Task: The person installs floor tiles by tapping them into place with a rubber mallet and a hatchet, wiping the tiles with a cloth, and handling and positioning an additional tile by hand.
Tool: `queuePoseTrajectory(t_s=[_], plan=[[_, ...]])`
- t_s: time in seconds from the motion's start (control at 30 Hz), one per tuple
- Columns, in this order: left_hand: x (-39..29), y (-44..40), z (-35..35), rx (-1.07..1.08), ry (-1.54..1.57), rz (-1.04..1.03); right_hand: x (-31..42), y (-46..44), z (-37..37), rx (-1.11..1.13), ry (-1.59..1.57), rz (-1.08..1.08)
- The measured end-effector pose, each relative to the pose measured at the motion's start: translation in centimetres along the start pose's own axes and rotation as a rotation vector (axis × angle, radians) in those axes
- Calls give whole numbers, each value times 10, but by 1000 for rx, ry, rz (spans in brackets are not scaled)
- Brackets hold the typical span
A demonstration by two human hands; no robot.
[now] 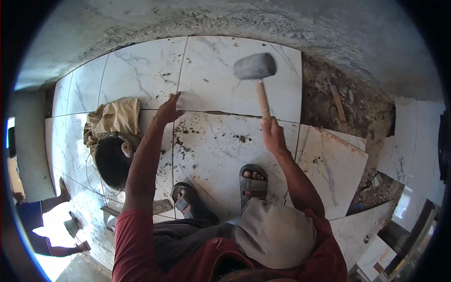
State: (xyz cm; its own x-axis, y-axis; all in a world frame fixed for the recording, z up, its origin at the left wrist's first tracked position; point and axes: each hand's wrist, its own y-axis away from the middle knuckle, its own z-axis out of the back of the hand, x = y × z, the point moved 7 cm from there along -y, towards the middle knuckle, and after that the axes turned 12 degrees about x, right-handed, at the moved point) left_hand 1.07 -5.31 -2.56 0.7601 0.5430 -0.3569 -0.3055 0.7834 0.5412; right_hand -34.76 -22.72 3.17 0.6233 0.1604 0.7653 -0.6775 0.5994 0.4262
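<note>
Two grips differ: the right grip [273, 134] clasps a grey-headed, wooden-handled mallet [255, 66] over a white, grey-veined tile [230, 92], towards its right edge; the left grip [168, 111], empty, spreads at its near-left corner. Best strike flat.

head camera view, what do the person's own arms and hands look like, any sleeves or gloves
Dark red sleeves, the left sleeve and the right sleeve, cover the upper arms and leave the left forearm and right forearm bare. The left hand and right hand wear no gloves, and no watch shows at either wrist.
</note>
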Motion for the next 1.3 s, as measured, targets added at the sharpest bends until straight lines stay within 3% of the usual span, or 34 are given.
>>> queuePoseTrajectory(t_s=[0.07, 0.17, 0.23, 0.33, 0.4, 0.47, 0.5, 0.6, 0.73, 0.83, 0.87, 0.93, 1.03, 1.1, 1.17, 1.23, 1.27, 1.3], plan=[[6, 8, -4, -13, 47, -46, 13, 5, -1, -127, -66, 178], [18, 3, -5, -55, 52, -41, -20, -16, -8, -162, 5, 198], [17, 9, -3, -69, 38, -24, -27, -21, -13, -57, 133, 54], [12, 22, -3, 72, 104, 84, 13, -4, 1, -66, -117, 72], [2, 19, 12, 18, 64, 66, -13, -16, -9, -200, -75, 165], [8, 14, 9, 25, 76, 92, -46, -29, -19, -56, 165, 18], [7, 16, 7, 48, 107, 122, -20, -20, -6, -22, 71, -37], [2, 7, 2, 13, 72, 183, 12, -3, 5, -151, -63, 109], [-88, -18, 1, -6, -151, 37, -35, -23, -8, -198, 243, 105], [-143, -37, -7, 42, -112, 34, -18, -25, 8, -51, -181, -8], [-150, -44, -12, 16, -59, 60, -14, -15, 6, -37, -180, -1], [-162, -55, -19, -23, -96, 76, 28, -1, 32, -114, -475, 315], [-178, -70, -10, -51, -121, 90, 91, -12, 94, -266, -574, 420], [-180, -77, -9, -27, -83, 95, 94, -22, 122, -380, -417, 326], [-173, -82, -7, -42, -15, 97, 120, -15, 153, -587, -448, 625], [-173, -77, -11, -15, -27, 116, 136, -27, 175, -505, -693, 703], [-174, -79, -4, -30, -51, 137, 134, -39, 186, -558, -684, 639], [-178, -79, -4, -9, -43, 121, 139, -47, 190, -497, -651, 722]])
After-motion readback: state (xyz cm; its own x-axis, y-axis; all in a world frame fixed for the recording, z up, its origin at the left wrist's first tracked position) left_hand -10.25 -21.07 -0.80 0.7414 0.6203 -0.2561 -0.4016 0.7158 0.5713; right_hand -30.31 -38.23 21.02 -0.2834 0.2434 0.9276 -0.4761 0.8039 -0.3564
